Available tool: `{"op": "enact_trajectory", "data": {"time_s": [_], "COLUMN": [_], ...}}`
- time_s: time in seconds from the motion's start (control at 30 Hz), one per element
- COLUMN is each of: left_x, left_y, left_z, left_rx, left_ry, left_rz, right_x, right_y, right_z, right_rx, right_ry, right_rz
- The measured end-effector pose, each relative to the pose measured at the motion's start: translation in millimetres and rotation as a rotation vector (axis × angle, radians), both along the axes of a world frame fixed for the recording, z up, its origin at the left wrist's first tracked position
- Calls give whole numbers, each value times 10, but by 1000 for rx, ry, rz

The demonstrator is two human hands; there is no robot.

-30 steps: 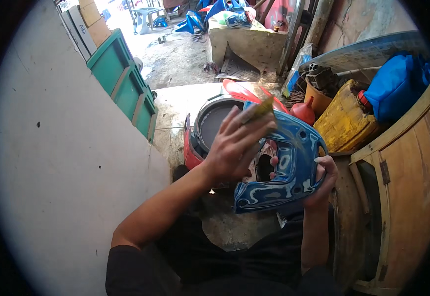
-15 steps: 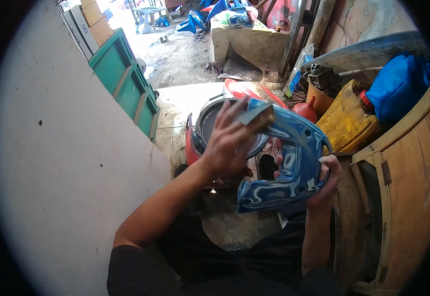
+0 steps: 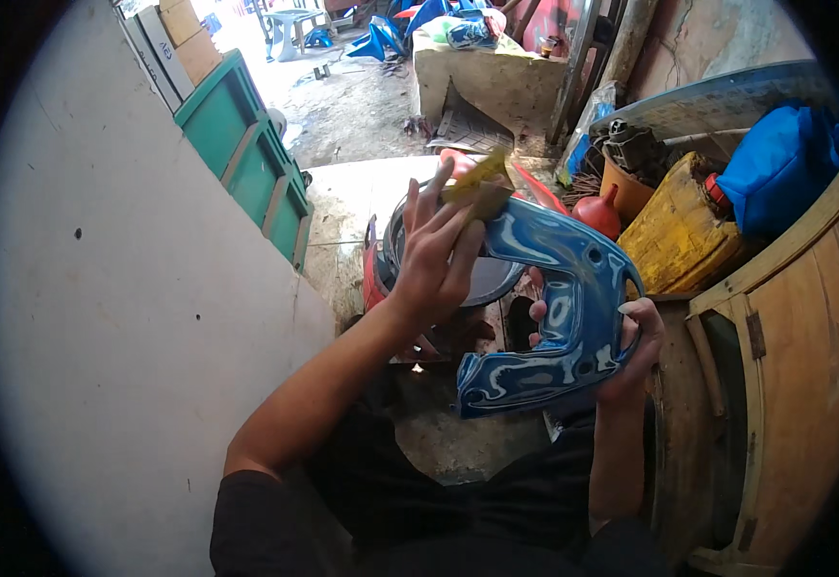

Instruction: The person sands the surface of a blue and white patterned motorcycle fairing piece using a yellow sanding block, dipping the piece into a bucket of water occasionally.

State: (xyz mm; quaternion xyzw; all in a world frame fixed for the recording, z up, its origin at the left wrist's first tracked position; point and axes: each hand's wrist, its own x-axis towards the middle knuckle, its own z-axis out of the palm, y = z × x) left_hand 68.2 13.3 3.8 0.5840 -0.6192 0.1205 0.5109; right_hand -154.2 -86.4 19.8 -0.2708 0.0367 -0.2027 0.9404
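My left hand [image 3: 432,255] pinches a folded yellow abrasive-looking sheet [image 3: 482,178] at the upper left end of a curved blue plastic panel [image 3: 578,298] with streaky white patches and several holes. My right hand [image 3: 639,351] grips the panel's right side, with some fingertips showing through the central opening. Behind and below the panel sits a round grey-rimmed bucket [image 3: 490,284] with murky grey content, partly hidden by my hands.
A white board [image 3: 140,308] and green panel [image 3: 222,135] line my left. On the right are a wooden piece [image 3: 790,404], yellow jerrycan [image 3: 670,231], red funnel [image 3: 595,213] and blue bag [image 3: 780,173]. Red parts [image 3: 540,188] lie ahead; a concrete block [image 3: 477,82] stands farther back.
My left hand and the sheet have moved up and left to the panel's top end. The panel stays in my right hand, shifted only slightly.
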Motion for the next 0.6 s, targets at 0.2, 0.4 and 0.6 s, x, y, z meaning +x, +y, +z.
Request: {"op": "enact_trajectory", "data": {"time_s": [0.2,0.4,0.6], "left_x": [78,63,-11], "left_y": [-4,9,35], "left_z": [-7,24,-23], "left_rx": [27,87,58], "left_ry": [-61,-83,-249], "left_rz": [35,72,-32], "right_x": [45,62,71], "right_y": [69,91,90], "right_z": [84,104,104], "right_rx": [60,38,22], "right_ry": [23,55,42], "right_rz": [-41,-79,-83]}}
